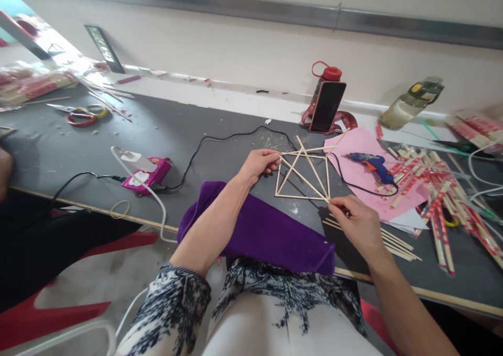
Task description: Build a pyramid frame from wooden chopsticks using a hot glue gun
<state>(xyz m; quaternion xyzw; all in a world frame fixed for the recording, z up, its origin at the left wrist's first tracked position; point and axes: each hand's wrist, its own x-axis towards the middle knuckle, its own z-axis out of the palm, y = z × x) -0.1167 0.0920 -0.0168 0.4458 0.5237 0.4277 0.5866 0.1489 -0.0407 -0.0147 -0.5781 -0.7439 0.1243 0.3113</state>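
Note:
A square of thin wooden chopsticks (301,197) lies on the grey table, with more sticks crossed over it in a star shape. My left hand (259,166) pinches the upper end of a diagonal chopstick (302,176) at the frame's upper left corner. At the lower right corner, my right hand (356,221) pinches the other end of this stick. Several loose chopsticks (396,243) lie beside and partly under my right hand. A purple cloth (271,230) is spread at the table edge, below my left forearm.
A blue glue gun (373,166) lies on pink paper (359,138), near wrapped chopsticks (440,209). Behind stand a phone (328,107) against a red-capped bottle (332,73) and a green bottle (411,104). Leftward are a purple power strip (160,168), cables and scissors (82,116). Another person's hand (4,170) shows.

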